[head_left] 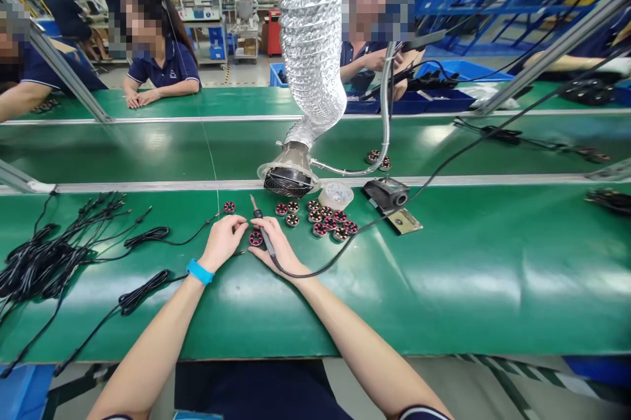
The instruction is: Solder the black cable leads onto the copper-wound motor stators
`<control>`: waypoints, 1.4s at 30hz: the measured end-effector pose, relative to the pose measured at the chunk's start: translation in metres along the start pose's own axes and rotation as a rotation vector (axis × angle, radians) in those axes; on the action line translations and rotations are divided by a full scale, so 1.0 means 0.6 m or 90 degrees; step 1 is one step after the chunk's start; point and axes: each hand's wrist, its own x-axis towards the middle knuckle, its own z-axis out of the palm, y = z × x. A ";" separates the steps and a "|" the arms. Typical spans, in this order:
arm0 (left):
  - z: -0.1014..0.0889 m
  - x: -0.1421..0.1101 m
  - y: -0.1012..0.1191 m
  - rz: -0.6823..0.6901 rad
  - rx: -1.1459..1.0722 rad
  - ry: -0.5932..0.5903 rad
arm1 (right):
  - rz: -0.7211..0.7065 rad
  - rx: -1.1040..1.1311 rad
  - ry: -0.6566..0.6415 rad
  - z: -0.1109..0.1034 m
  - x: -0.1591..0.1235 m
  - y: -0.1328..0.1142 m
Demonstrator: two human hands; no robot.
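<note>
My right hand (279, 246) is closed round a soldering iron (266, 239), its tip pointing up and away. Between the thumb and fingers of that hand is a small round motor stator (255, 238) with red and black windings. My left hand (224, 242), with a blue wristband (200, 271), is pinched shut just left of the stator; what its fingertips hold is too small to make out. A black cable (142, 292) runs under the left wrist, and a bare cable end (239, 253) shows beside the palm. Another stator (229, 208) lies beyond the left hand with a cable leading to it.
Several stators (329, 219) sit right of my hands, near a tape roll (336, 196) and an iron stand (387, 196). A fume extraction hood (290, 173) hangs ahead. Bundled black cables (54, 262) cover the left side. Co-workers sit across the green bench (444, 275).
</note>
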 end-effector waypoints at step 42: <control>0.004 -0.008 0.017 -0.094 -0.053 -0.171 | 0.033 -0.009 0.047 0.000 0.001 0.004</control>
